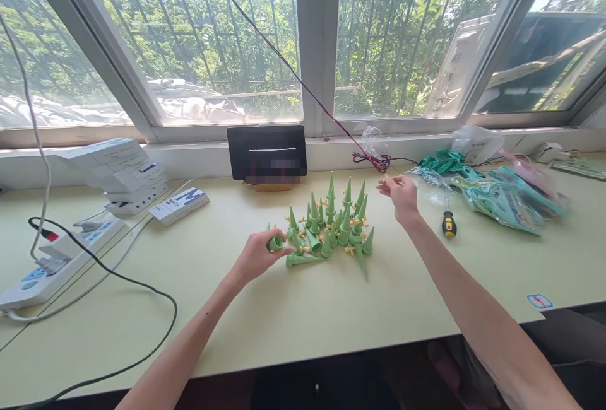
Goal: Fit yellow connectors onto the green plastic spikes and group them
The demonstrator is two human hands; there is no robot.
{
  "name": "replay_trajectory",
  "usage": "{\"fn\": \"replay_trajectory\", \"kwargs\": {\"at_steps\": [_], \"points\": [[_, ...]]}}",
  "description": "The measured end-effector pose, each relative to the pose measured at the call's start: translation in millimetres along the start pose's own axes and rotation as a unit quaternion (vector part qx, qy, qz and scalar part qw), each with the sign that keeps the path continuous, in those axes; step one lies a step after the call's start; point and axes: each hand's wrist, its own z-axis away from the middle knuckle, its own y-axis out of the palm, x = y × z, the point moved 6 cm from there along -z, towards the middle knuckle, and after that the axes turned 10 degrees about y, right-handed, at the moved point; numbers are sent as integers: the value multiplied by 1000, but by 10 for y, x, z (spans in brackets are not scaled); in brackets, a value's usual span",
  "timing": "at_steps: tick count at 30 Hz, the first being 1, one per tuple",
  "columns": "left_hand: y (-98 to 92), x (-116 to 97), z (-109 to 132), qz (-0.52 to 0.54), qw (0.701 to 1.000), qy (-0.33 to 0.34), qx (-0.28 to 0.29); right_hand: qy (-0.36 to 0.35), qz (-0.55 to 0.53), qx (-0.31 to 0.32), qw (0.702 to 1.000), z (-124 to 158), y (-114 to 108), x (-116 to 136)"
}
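Observation:
My left hand point(258, 253) is closed round a green plant watering spike point(275, 243), its hollow threaded end facing me. Beside that hand, on the table point(265, 328), is a cluster of similar green spikes point(326, 247). Most stand with their points up; several lie on their sides, one pointing towards me. Small yellow valve-like pieces point(349, 250) show among them. My right hand point(400, 197) is to the right of the cluster and apart from it, fingers stretched to the left. I see nothing between them.
A black screen-like panel point(267, 152) stands at the back. White boxes point(180, 205), a power strip point(71, 258) and a black cable point(156, 290) are left. Right are a screwdriver point(449, 225), coiled wires point(372, 161) and plastic bags point(502, 205).

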Motion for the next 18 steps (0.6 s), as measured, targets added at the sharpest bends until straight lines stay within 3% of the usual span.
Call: {"fn": "replay_trajectory", "kwargs": {"at_steps": [1, 2, 7, 13, 18], "points": [[-15, -4, 21, -3, 1000, 6, -2, 105, 4, 92, 990, -163, 103, -168], [-20, -10, 41, -4, 1000, 13, 1, 145, 10, 140, 979, -273, 167, -267], [35, -44, 126, -50, 996, 65, 31, 241, 36, 283, 928, -404, 524, -617], [100, -56, 169, -93, 992, 68, 47, 298, 51, 403, 864, -404, 867, -809], [155, -83, 179, -98, 991, 61, 61, 348, 60, 409, 842, -418, 944, -965]]}}
